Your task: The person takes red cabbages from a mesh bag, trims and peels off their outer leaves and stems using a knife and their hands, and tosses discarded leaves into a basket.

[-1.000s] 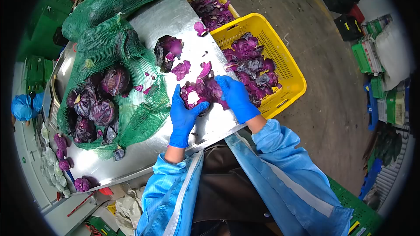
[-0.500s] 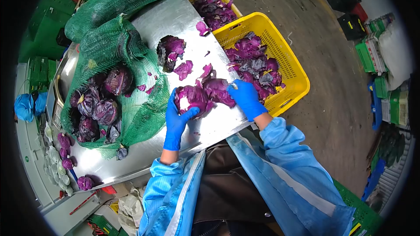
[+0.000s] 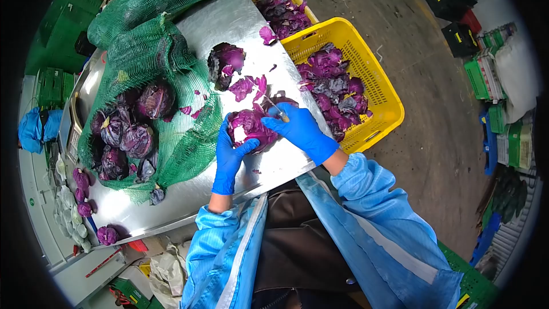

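Observation:
My left hand (image 3: 230, 159), in a blue glove, grips the left side of a red cabbage (image 3: 251, 128) that rests on the metal table (image 3: 220, 17). A white patch shows on the cabbage. In my gloved right hand (image 3: 300, 129) is a small knife (image 3: 279, 112), its thin blade pointing up and left over the cabbage's right side. Detached leaves (image 3: 243, 88) lie just beyond it, and a dark-leaved clump (image 3: 226, 66) sits farther back. Part of a purple piece behind my right hand is hidden.
A green net bag (image 3: 194, 131) holding several cabbages (image 3: 155, 100) lies open at left. Beside the table's right edge stands a yellow crate (image 3: 394, 109) of purple leaves, with another crate behind. Small cabbages line the left edge. A co-worker's blue sleeve (image 3: 31, 130) shows far left.
My right hand first moved right, off the cabbage, then came back left over it with the knife showing. The purple piece beside the cabbage is now mostly behind that hand.

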`<state>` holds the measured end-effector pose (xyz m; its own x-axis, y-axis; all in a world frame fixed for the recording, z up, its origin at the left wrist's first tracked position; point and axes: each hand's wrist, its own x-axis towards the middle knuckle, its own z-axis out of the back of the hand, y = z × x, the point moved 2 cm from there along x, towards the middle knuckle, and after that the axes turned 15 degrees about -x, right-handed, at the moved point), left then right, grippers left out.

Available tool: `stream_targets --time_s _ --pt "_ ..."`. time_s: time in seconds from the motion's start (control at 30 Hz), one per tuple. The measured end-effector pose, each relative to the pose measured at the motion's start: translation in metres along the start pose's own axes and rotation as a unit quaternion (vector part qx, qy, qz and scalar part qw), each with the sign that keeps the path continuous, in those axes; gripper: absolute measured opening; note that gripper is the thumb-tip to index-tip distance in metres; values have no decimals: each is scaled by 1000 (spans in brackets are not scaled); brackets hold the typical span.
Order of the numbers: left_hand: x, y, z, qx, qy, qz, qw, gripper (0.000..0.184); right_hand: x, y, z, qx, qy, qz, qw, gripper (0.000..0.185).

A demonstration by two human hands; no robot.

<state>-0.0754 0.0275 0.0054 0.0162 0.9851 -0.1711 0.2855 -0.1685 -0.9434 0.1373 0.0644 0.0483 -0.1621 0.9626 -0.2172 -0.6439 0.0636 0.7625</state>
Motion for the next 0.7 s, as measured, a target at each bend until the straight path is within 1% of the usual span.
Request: stream_targets --time_s 0.03,0.1,0.13,0.17,0.23,0.27,0.33,0.37,0.4,0.43,0.5,0.53,0.57,0.6,0.63,0.67,0.7 --pt "0 -6 -5 1 1 1 1000 102 0 8 -2 1 0 -1 1000 53" --pt "-4 -16 -21 46 14 2 999 106 0 20 -9 -158 56 23 986 69" --pt "-5 -17 -24 55 21 -9 998 103 -1 27 -6 -174 83 6 981 79" --pt "-7 -17 -25 55 20 -9 998 103 -1 26 -6 -174 84 6 981 79" --pt "-9 -18 -28 69 16 -6 997 107 -2 20 -4 -156 125 -13 980 69" --pt "-9 -16 -28 81 21 -10 996 110 -4 16 -3 -156 126 -14 980 69" --pt "-9 -13 -24 104 33 -13 994 111 -8 6 -1 -167 51 8 985 57" --pt "-8 -14 -22 128 44 -18 991 113 -6 -10 -2 -167 51 9 985 57" --pt "-8 -16 -18 112 39 -9 993 113 -3 -34 -2 -120 22 4 993 52" --pt "-9 -12 -10 61 26 11 998 111 -2 -51 4 -72 -8 0 997 47" --pt "-9 -10 1 23 31 -1 999 109 -1 -67 32 -179 20 -93 979 39" --pt "-8 -11 4 48 51 -10 997 109 -5 -64 38 -198 11 -75 977 50" --pt "-10 -11 3 48 50 -7 998 109 -10 -57 37 -197 14 -77 977 50" --pt "-9 -19 -6 66 84 5 994 112 -16 -21 42 -194 -50 10 980 59" --pt "-4 -25 -13 84 121 13 989 114 -19 7 44 -189 -118 99 970 68" --pt "2 -31 -19 319 180 -110 924 118 -16 21 36 -170 -71 108 977 74" --pt "2 -39 -32 388 180 -111 897 119 -14 31 28 -150 -22 118 981 80"
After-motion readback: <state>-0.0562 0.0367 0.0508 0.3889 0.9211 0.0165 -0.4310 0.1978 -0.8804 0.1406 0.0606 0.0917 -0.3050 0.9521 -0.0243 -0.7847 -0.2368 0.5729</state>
